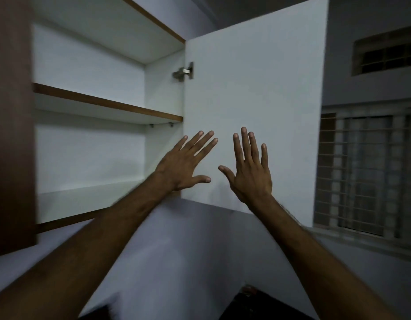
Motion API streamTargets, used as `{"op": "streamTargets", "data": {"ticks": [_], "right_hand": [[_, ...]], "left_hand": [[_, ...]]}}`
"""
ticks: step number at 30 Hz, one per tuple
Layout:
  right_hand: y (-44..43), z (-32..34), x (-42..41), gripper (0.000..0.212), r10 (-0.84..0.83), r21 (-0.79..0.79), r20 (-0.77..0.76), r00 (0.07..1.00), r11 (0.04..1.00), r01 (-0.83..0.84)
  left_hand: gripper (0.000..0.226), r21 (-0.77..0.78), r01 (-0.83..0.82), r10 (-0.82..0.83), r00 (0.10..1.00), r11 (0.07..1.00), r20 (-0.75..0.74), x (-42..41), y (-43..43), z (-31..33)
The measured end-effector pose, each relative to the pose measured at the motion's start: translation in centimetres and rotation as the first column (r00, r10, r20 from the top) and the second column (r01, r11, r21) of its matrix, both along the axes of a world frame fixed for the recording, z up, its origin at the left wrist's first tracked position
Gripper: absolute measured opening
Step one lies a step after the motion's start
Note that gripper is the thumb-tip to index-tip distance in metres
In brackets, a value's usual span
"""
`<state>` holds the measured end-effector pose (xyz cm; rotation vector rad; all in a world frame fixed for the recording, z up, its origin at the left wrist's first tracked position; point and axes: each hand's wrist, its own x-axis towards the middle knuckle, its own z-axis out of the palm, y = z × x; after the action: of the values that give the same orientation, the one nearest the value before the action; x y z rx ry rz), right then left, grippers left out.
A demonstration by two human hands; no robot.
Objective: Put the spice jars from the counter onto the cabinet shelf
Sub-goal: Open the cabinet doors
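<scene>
Both bare forearms reach up from the bottom edge. The left hand (181, 165) and right hand (250, 174) are held flat, fingers straight and spread, holding nothing, side by side before the lower part of the open white cabinet door (257, 88); whether they touch it I cannot tell. Left of the door, the wood-edged cabinet shelf (107, 105) crosses the white interior, above the cabinet floor (89, 199). A metal hinge (183, 72) sits at the door's inner edge. A pale wall (188, 239) runs below, and a grilled window (361, 169) stands at right.
</scene>
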<state>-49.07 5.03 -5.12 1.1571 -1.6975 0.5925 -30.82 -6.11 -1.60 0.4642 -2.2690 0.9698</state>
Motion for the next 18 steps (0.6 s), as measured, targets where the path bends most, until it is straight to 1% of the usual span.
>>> {"op": "streamTargets", "data": {"ticks": [2,4,7,9,11,13,15,16,18], "right_hand": [[-1.8,0.0,5.3,0.085,0.115,-0.016,-0.006,0.993,0.993,-0.115],[-3.6,0.0,11.0,0.084,0.229,-0.020,0.003,0.973,0.973,-0.229],[-5.4,0.0,20.1,0.087,0.403,-0.022,0.042,0.914,0.915,-0.403],[-6.1,0.3,26.0,0.089,0.506,-0.031,0.051,0.861,0.862,-0.505],[-6.7,0.8,30.6,0.090,0.585,-0.023,0.074,0.808,0.811,-0.585],[-7.1,1.6,34.1,0.090,0.644,-0.013,0.123,0.755,0.762,-0.647],[-7.7,2.1,36.4,0.091,0.710,-0.015,0.206,0.674,0.691,-0.723],[-8.1,2.4,37.2,0.091,0.736,-0.021,0.243,0.632,0.655,-0.755],[-9.0,2.8,38.3,0.092,0.763,-0.027,0.271,0.587,0.615,-0.788]], "left_hand": [[0.097,-0.084,-0.104,0.108,0.993,0.991,0.042,6.8,-0.3,1.0],[0.096,-0.152,-0.225,0.238,0.968,0.963,0.079,13.7,-0.2,2.4],[0.095,-0.252,-0.408,0.446,0.887,0.877,0.117,23.0,0.6,4.4],[0.094,-0.285,-0.500,0.551,0.823,0.818,0.136,28.1,1.5,5.8],[0.095,-0.304,-0.574,0.631,0.764,0.760,0.135,31.6,2.0,7.2],[0.096,-0.334,-0.651,0.723,0.669,0.682,0.172,33.5,2.3,8.3],[0.097,-0.349,-0.714,0.794,0.567,0.607,0.219,34.1,2.2,8.7],[0.097,-0.359,-0.730,0.813,0.534,0.581,0.231,34.0,2.2,8.8],[0.099,-0.372,-0.742,0.830,0.502,0.558,0.244,33.7,2.1,9.4]]}}
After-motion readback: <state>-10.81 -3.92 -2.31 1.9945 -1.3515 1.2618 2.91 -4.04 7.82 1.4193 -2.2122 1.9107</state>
